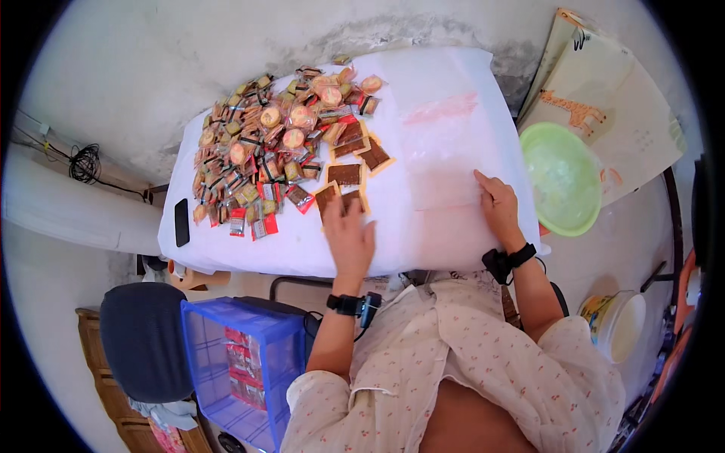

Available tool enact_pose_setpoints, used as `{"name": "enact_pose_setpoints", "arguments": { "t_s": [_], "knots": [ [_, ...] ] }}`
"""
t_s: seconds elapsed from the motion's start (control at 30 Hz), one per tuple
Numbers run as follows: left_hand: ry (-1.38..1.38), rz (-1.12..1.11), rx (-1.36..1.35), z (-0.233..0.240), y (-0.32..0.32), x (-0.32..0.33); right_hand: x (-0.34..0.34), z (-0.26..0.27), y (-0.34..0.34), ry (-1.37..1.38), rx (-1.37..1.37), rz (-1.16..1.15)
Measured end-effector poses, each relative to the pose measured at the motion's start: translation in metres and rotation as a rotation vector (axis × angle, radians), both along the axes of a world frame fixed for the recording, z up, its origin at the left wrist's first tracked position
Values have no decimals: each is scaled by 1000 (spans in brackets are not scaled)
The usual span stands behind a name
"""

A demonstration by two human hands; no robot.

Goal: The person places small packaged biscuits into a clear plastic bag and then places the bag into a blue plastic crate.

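Note:
A large pile of individually wrapped snacks covers the left part of a white-covered table. Several flat brown snack packs with yellowish edges lie at the pile's right side. My left hand is over the lowest of these packs, fingers spread and slightly blurred; whether it touches one I cannot tell. My right hand rests at the table's right side with its index finger extended, at the edge of clear plastic film or bags with pinkish print. It appears to hold nothing.
A black phone lies at the table's left edge. Below stands a blue plastic crate with red packs inside, beside a dark-covered seat. To the right are a light green basin and a white bucket. A wall borders the far side.

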State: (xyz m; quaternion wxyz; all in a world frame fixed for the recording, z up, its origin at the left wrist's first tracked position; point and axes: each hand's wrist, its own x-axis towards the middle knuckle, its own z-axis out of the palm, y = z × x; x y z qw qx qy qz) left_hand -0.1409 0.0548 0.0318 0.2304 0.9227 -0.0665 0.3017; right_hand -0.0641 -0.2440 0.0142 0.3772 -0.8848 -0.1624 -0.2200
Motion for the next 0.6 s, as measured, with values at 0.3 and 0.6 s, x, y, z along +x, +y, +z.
{"name": "enact_pose_setpoints", "arguments": {
  "t_s": [0.3,0.6],
  "knots": [
    [229,234,88,-13,49,-7,0,3,-4,70,3,37],
    [-14,257,-672,-13,44,-16,-55,32,22,22,241,79]
  ]
}}
